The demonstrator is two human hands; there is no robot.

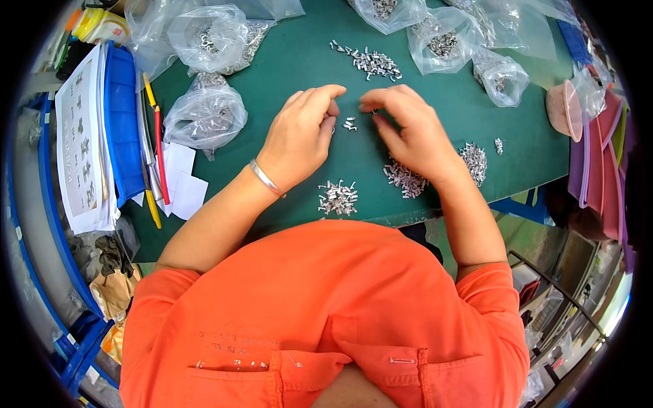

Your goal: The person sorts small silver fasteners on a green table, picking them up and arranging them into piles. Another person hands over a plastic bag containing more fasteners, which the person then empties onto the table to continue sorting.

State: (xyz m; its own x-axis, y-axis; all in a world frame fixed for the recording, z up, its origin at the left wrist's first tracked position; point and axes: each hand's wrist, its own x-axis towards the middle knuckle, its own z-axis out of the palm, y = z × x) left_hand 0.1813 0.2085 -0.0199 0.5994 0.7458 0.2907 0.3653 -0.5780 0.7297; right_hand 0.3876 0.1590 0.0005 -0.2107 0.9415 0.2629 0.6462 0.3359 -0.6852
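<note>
My left hand (pixel 299 136), with a silver bracelet at the wrist, is curled over the green table with its fingers bent toward the thumb. Whatever lies in those fingers is too small to make out. Across a narrow gap, my right hand (pixel 411 129) holds a small metal piece (pixel 375 111) at its fingertips. Between the hands lie a few loose silver metal pieces (pixel 349 124). Beyond them spreads a pile of hooked metal pieces (pixel 375 63). Closer to me sits another pile (pixel 338 198), and a third pile (pixel 405 179) is partly covered by my right hand.
Right of my forearm are a pile of small metal pieces (pixel 474 163) and a tiny cluster (pixel 498 145). Open plastic bags of parts (pixel 206 112) stand along the back and left. A blue bin (pixel 126 122) with papers and pencils borders the left; a pink cup (pixel 564 109) stands right.
</note>
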